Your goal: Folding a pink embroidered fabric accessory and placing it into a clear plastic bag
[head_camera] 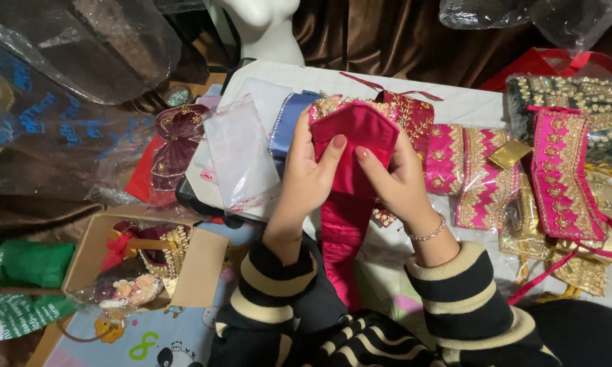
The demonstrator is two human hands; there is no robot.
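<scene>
Above the striped sleeves (387, 319), at centre of view, we hold one pink fabric piece (357, 146) up over the white table (455, 102). Left hand (308, 173) is closed on its left edge, thumb across the front; right hand (395, 178) pinches the right edge, thumb likewise on the front. The upper part is spread between the hands, plain lining toward us; a narrow tail hangs straight down toward our lap.

Progress, as we judge it: the piece is in hand and opened out, not yet laid down. To the right of the pink fabric piece, gold-embroidered pink bands (516, 177) already lie flat side by side; behind it, a dark red embroidered piece (411, 112) touches its top edge. Nothing shows whether the held piece is bagged or finished.

Counts:
- held pieces: 1
- pink-and-gold bands to the right: at least 3, overlap blurs the count
- clear plastic bags (241, 153) just left of the held piece: 1 plain to see, perhaps more under it
- cardboard box (197, 272), lower left, holding ornaments: 1
- white mannequin bust (265, 27), beyond the piece: 1
- bracelet (428, 234) on right wrist: 1
</scene>
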